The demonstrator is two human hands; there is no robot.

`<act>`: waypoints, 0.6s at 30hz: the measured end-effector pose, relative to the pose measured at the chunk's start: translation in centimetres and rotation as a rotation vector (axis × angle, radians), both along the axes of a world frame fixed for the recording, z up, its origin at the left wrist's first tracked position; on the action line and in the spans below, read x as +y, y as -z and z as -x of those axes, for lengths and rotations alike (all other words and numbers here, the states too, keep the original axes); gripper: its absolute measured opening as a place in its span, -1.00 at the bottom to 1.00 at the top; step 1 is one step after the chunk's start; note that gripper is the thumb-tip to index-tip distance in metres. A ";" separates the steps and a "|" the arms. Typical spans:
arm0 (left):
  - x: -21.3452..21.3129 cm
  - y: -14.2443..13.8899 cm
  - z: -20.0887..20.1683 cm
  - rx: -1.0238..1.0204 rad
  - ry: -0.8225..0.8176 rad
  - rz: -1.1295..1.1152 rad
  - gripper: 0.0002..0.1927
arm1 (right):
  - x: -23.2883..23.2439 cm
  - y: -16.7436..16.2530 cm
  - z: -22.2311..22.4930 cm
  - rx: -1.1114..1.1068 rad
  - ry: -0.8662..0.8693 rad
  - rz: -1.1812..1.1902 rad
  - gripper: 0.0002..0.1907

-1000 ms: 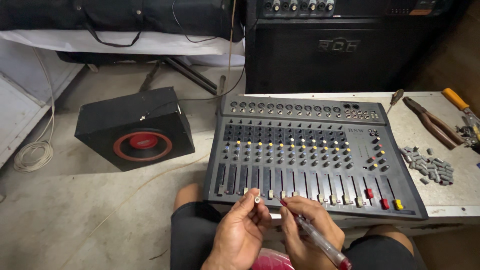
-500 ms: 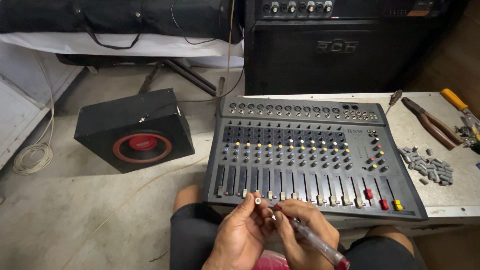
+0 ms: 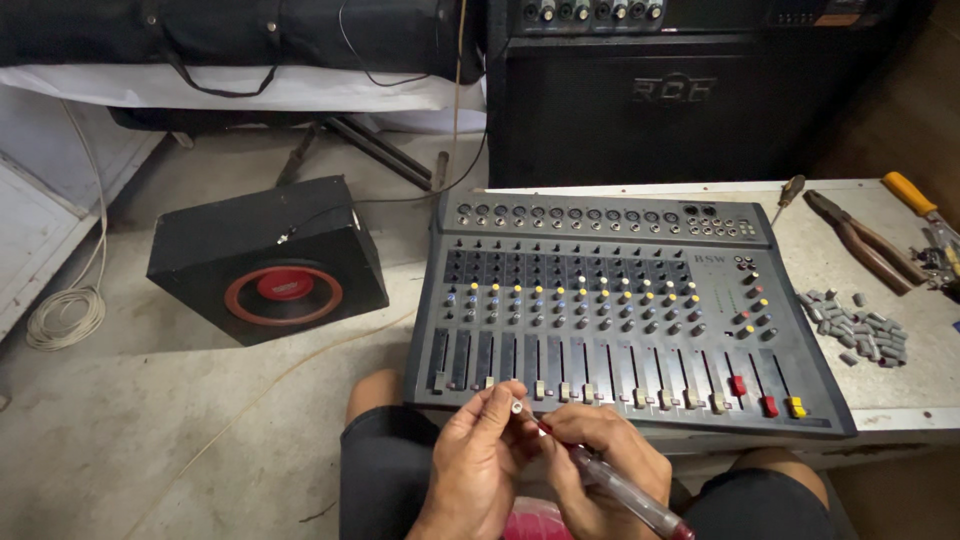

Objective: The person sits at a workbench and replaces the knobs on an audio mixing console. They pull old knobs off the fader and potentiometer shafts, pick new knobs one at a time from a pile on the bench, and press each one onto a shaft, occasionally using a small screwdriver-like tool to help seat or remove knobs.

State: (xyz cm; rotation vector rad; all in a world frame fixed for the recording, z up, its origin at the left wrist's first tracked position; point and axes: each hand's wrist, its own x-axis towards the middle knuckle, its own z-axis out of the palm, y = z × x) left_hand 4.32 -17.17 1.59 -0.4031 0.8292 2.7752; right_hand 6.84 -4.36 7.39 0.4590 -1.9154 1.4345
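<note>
Grey mixer (image 3: 610, 310) fills the bench (image 3: 900, 400), its faders at twelve o'clock of both hands. Left hand (image 3: 470, 470) pinches a small white cap (image 3: 517, 407) between thumb and forefinger. Right hand (image 3: 600, 460), touching it at three o'clock, grips a clear screwdriver (image 3: 610, 485) with its tip beside the cap. Grey caps (image 3: 855, 330) lie at two o'clock, beside pliers (image 3: 865, 245).

Left of the hands spreads a bare grey concrete floor (image 3: 150, 420). Beyond them a worn white tabletop (image 3: 900, 400) stands before a tall black speaker cabinet (image 3: 690, 100); a white wall panel (image 3: 40, 240) far left.
</note>
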 end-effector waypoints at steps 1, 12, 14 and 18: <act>0.0 0.1 0.0 0.010 -0.008 0.003 -0.75 | 0.0 0.0 0.0 0.004 -0.009 -0.005 -0.76; 0.0 0.2 -0.2 0.098 0.007 0.095 -0.75 | 0.1 0.0 0.0 -0.059 0.009 -0.063 -0.76; 0.0 0.2 -0.2 0.096 0.005 0.115 -0.74 | 0.1 0.1 0.0 -0.063 0.010 -0.077 -0.75; 0.0 0.1 -0.2 0.074 -0.001 0.142 -0.70 | -0.1 0.3 0.0 -0.078 0.017 -0.094 -0.76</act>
